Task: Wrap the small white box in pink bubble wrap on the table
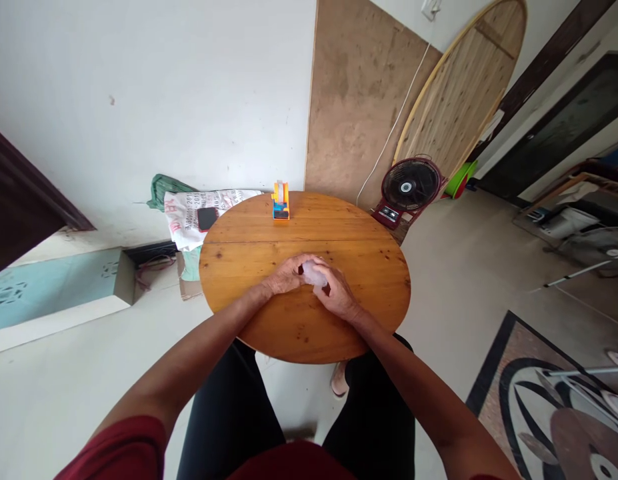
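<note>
Room to pass across tabletop point(371, 257), left and right; tape dispenser point(281, 202) obstructs near far edge.

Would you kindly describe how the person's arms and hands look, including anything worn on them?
The left hand and right hand are bare, with no visible gloves or watch. The left arm and right arm are uncovered below short, dark red sleeves, the right one barely visible.

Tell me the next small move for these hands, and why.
Probably set the pale translucent object down on the wooden table: the left hand and right hand both have fingers around it, so setting it down would free them.
</note>
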Available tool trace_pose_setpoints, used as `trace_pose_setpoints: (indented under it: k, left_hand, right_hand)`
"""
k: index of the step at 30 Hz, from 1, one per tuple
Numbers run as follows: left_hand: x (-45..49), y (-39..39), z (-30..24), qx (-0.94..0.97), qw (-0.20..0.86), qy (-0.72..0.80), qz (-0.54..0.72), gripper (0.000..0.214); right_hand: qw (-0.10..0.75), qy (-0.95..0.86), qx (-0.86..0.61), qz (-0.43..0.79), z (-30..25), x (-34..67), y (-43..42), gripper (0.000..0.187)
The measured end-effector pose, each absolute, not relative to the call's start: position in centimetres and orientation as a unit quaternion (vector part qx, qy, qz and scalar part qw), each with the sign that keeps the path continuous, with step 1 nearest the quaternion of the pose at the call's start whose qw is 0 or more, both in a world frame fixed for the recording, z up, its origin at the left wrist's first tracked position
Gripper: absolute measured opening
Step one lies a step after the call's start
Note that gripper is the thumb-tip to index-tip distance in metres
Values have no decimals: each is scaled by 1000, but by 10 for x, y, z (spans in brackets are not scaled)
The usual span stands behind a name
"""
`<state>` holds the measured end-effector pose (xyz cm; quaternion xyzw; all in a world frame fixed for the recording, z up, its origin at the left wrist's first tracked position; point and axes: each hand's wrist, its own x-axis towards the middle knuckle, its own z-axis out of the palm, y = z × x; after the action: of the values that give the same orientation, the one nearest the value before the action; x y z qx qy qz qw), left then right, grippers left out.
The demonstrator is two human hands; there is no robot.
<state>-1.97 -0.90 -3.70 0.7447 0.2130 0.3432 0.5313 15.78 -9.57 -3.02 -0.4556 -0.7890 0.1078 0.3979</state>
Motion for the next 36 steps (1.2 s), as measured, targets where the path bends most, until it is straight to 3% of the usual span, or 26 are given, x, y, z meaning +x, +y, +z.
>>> trace_pose_setpoints:
  k: [4,8,14,17,23,30,36]
  left_hand:
    - [-18,1,-18,675,607,285,309,42]
    - [-12,13,-6,624,627,372,281,46]
    - [-1,11,-16,478,770,275,321,63]
    - [0,8,-20,414,828,229,302,56]
    - [-1,8,-22,376,835,239,323,41]
    - [2,6,-16,348,836,243,348,44]
    - [4,4,-15,317,834,268,364,43]
  right_hand:
    - [459,-704,-502,205,-17,158,-80,65]
    - [506,-601,-478,393,-1,163,-59,66]
    - [495,-534,-448,519,-1,175,-40,71]
    - [480,-537,-449,528,-6,178,-38,71]
    - [440,-582,-461,505,-9,179,-38,74]
    - [510,-626,-475,349,-19,174,-40,67]
    - [513,-627,-493,317,-18,172,-43,71]
